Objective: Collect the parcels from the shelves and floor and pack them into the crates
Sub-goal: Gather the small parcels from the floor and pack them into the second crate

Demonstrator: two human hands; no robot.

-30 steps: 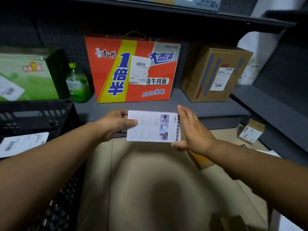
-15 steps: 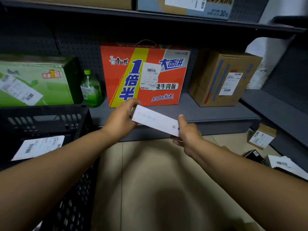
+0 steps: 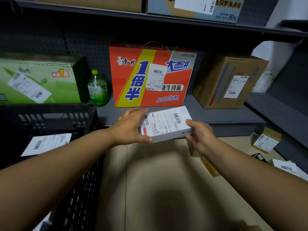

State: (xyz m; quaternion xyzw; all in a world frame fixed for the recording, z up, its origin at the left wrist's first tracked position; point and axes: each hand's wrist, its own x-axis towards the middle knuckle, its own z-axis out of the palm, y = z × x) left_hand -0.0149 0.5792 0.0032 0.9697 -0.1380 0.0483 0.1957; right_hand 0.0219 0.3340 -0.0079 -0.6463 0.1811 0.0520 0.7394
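The small white parcel (image 3: pixel 166 125) has been turned over since a second ago: then a printed face with small pictures faced the camera, half a second ago it was seen edge-on, and now its shipping label with barcodes lies upward. It is held in the air in front of the lower shelf (image 3: pixel 216 114), just near of the big orange noodle box (image 3: pixel 150 75).

The left hand (image 3: pixel 129 127) holds the parcel's left end, thumb along the near edge and fingers spread behind the far side. The right hand (image 3: pixel 199 134) grips the right end, fingers curled under the corner.

The black crate (image 3: pixel 50 117) stands to the left, with a labelled parcel (image 3: pixel 47 143) already lying in it. My guess is the white parcel goes there next.

The risk lies in the handover. The box is smooth and held only at its ends; if one hand lets go before the other has a firm hold, it could slip to the floor. Swung left carelessly, it could strike the crate's rim, or land on edge against the parcel inside.

More parcels wait on the floor at far right, including a small brown box (image 3: pixel 266 140).
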